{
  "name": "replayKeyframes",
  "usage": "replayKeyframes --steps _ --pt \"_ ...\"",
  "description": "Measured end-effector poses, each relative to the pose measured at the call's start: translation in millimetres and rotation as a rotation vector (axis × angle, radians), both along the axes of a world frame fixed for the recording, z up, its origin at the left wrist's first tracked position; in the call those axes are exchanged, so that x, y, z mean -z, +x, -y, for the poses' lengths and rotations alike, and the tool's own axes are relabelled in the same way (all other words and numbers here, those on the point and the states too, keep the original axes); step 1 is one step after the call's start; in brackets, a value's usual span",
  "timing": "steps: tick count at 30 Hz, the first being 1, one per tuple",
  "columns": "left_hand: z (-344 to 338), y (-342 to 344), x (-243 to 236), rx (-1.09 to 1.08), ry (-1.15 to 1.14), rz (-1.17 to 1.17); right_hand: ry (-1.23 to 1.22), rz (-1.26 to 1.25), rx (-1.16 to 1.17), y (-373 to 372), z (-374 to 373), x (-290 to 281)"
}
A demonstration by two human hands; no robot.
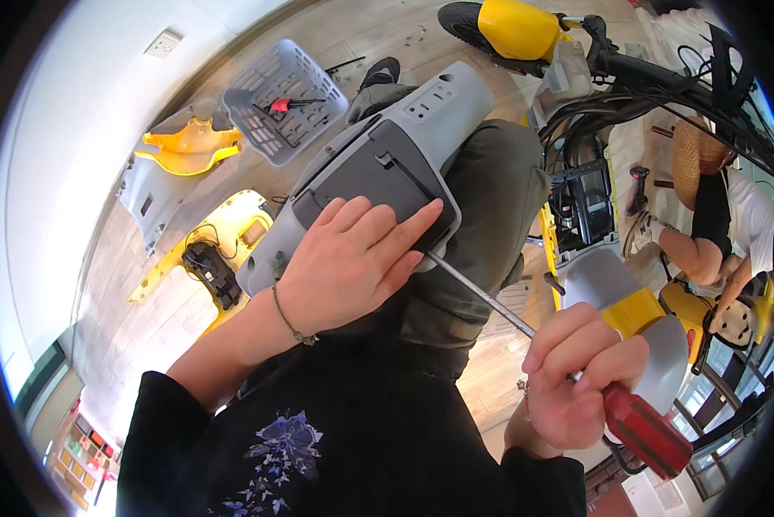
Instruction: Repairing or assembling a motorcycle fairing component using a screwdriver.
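Note:
Across my lap lies a grey plastic scooter panel with a dark grey rectangular cover set in it. My left hand rests on the cover, its index finger stretched to the cover's right edge and the other fingers loosely bent, holding nothing. In my right hand is a long screwdriver with a red and dark handle; the fingers close round the shaft just ahead of the handle. The shaft slants up to the cover's lower right corner, near my left fingertips. Its very tip is hidden at that edge.
A grey plastic basket with a red-handled tool stands at the far left. Yellow body panels lie on the floor. At right stands a partly stripped yellow scooter frame. Another person in a straw hat sits beyond it.

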State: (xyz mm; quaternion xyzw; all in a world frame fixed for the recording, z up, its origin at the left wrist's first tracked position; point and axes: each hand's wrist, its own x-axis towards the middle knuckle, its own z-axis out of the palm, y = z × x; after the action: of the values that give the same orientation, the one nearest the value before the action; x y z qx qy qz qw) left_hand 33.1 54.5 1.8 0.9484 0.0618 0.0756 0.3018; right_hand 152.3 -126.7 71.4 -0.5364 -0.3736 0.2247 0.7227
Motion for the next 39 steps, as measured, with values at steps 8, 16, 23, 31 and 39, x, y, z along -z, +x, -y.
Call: replayKeyframes --steps 8,16,23,31,39 --pt "5 3 0 0.012 0.011 0.023 -0.28 0.021 -0.062 9 -43 -26" --pt "4 5 17 0.016 0.145 0.128 -0.48 0.047 -0.049 12 -91 -28" --pt "25 3 28 0.037 0.186 0.175 -0.486 -0.002 -0.107 17 -92 -15" --pt "34 6 38 0.041 0.236 0.224 -0.536 0.12 -0.096 22 -103 -1" --pt "50 3 39 0.03 0.198 0.143 -0.584 0.201 -0.092 23 -100 9"
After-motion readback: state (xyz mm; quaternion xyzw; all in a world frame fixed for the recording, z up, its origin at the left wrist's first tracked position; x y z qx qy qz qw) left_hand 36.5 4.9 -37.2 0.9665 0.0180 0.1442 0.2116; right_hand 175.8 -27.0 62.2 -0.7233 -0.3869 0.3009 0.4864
